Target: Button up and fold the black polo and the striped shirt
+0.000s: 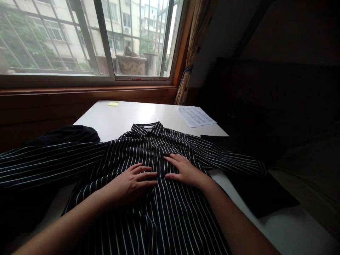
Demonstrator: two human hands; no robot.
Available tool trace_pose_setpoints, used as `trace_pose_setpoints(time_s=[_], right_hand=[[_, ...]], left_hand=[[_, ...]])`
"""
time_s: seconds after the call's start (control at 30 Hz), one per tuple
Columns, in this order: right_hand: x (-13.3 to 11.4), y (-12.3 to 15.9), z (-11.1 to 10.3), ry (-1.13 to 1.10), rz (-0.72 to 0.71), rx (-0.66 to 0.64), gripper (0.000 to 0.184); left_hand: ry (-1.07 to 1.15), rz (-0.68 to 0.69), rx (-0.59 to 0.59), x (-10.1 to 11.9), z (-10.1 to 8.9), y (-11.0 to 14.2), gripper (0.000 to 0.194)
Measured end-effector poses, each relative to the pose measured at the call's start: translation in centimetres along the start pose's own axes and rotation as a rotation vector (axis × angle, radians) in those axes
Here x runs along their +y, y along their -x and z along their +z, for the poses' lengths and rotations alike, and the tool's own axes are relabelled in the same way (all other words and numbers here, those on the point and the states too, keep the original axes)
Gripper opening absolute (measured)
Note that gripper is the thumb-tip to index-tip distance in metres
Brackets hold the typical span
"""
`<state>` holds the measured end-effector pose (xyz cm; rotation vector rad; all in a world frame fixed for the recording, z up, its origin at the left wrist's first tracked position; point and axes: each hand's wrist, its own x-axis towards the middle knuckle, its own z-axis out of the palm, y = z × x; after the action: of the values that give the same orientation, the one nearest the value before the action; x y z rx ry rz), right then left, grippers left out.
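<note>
Left hand [130, 182] is lying palm down on a black, white-striped shirt [170, 212], its fingers loosely fanned toward the middle of the chest; I am seeing it open and am making out nothing gripped in it. Right hand [184, 170] is resting opposite, a narrow gap separating the two, also palm down and open, its thumb standing apart from its fingers, and I am noticing no fabric pinched there. Under both hands the shirt is lying front up across a white worktop [138, 110], its cloth rippling around the left fingers.

From my remote seat I am finding the collar [147, 129] just beyond both hands. One sleeve [66, 159] is stretching out to the left of the left hand and leaving my view; the other sleeve [231, 159] is reaching to the right of the right hand, partly lying over a dark cloth [262, 194]. Beyond the left hand, outward, a bunched black cloth [66, 134] is sitting behind the sleeve. Farther past the hands, a yellow note [113, 103] is lying ahead on the left hand's side, and printed sheets [196, 117] are lying ahead of the right hand. Past everything, a window [105, 39] is facing me.
</note>
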<state>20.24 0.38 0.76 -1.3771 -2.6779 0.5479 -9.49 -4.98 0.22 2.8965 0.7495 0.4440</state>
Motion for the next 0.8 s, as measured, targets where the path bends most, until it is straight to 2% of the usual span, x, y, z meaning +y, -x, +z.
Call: trace_pose_setpoints(time_s=[0.2,0.3,0.5,0.63,0.7,0.8], right_hand=[[2.1,-0.5,0.4,0.018,0.008,0.177,0.059],[2.7,-0.8,0.8,0.042,-0.013,0.251,0.053],[2.9,-0.7,0.9,0.018,-0.043,0.244,0.062],[1.8,-0.3,0.2,-0.019,-0.069,0.223,0.070],[0.8,0.0,-0.4,-0.060,-0.171,0.213,0.057],[-0.8,0.4,-1.2,-0.129,-0.308,0.191,0.018]], left_hand=[[-0.010,-0.010,-0.004,0.0,0.1,0.0,0.050],[-0.008,-0.010,-0.005,0.1,0.1,0.0,0.049],[0.000,-0.019,0.003,0.3,-0.3,-0.2,0.049],[0.025,-0.038,0.017,0.5,-0.4,-0.3,0.050],[0.035,-0.052,0.023,0.6,-0.5,-0.3,0.048],[0.032,-0.058,0.020,0.7,-0.6,-0.3,0.044]])
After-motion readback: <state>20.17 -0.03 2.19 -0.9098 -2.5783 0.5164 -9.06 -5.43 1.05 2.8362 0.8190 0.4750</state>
